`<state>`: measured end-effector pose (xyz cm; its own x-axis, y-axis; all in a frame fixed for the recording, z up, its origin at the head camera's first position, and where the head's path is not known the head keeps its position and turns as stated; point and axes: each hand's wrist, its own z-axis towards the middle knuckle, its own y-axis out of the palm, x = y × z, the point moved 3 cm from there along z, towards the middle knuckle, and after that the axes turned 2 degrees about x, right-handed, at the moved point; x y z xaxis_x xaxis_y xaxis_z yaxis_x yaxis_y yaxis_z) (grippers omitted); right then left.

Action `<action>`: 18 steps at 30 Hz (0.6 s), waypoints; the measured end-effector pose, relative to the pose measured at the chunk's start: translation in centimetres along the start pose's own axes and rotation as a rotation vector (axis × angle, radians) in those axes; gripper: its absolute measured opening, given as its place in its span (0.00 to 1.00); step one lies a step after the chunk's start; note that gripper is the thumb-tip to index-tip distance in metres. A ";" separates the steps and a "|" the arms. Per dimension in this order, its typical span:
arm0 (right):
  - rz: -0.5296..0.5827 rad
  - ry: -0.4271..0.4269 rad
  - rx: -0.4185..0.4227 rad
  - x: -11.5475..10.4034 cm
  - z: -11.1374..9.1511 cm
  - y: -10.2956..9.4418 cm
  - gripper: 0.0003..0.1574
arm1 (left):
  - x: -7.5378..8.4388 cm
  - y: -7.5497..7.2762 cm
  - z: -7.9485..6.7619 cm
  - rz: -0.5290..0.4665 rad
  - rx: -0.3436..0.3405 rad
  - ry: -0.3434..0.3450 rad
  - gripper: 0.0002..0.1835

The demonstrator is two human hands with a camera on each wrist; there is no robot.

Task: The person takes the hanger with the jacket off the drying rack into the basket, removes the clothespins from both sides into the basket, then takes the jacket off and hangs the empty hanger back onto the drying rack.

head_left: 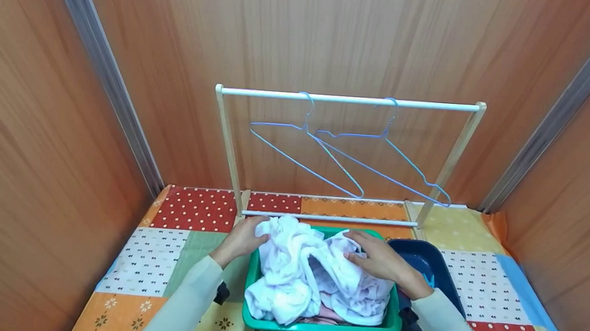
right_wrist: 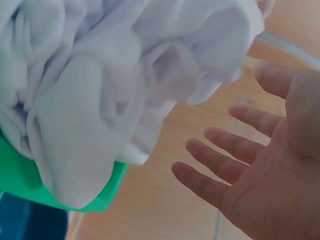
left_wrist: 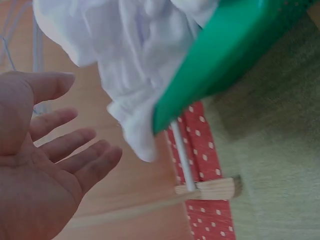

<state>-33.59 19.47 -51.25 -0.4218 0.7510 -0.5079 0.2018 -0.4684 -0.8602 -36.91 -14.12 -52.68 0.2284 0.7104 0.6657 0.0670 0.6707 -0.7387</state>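
Note:
A heap of crumpled white cloth (head_left: 288,269) fills a green basket (head_left: 321,329) and spills over its rim. My left hand (head_left: 244,239) is at the heap's upper left; in the left wrist view its fingers (left_wrist: 95,165) are spread and relaxed, with a gap between them and the cloth. On the other side my right hand (head_left: 382,259) reaches over the heap's upper right. The right wrist view has that hand's fingers (right_wrist: 220,162) extended, beside the white cloth (right_wrist: 80,120) and gripping nothing. Some pinkish fabric (head_left: 327,313) shows low in the basket.
Behind the basket stands a rack (head_left: 349,100) with two wire hangers, the left hanger (head_left: 305,161) and the right hanger (head_left: 383,166), overlapping in view. A dark blue tray (head_left: 446,269) sits to the right, partly behind my right forearm. Wooden panels (head_left: 335,38) enclose the patchwork-covered table (head_left: 153,259).

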 end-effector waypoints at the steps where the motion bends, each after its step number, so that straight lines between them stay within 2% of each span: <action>1: 0.003 -0.001 0.001 0.3 0.3 0.0 0.37 | -0.4 0.1 0.4 -0.003 -0.010 -0.018 0.30; 6: -0.007 0.008 -0.009 1.6 1.4 0.5 0.36 | -1.8 1.0 1.8 0.005 -0.049 -0.060 0.36; 9: -0.027 0.009 -0.049 2.1 1.8 1.1 0.35 | -2.5 1.4 2.3 0.035 -0.045 -0.065 0.31; 14: -0.003 -0.027 -0.122 2.5 2.0 1.9 0.31 | -3.5 1.5 2.6 0.025 0.043 -0.080 0.14; 18: 0.007 -0.084 -0.108 2.5 1.9 1.9 0.28 | -3.6 1.3 2.5 -0.020 0.122 -0.060 0.06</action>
<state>-35.98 19.61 -54.06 -0.4918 0.7042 -0.5120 0.2971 -0.4170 -0.8590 -40.03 -15.29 -55.73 0.1694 0.7054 0.6883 -0.0484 0.7035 -0.7090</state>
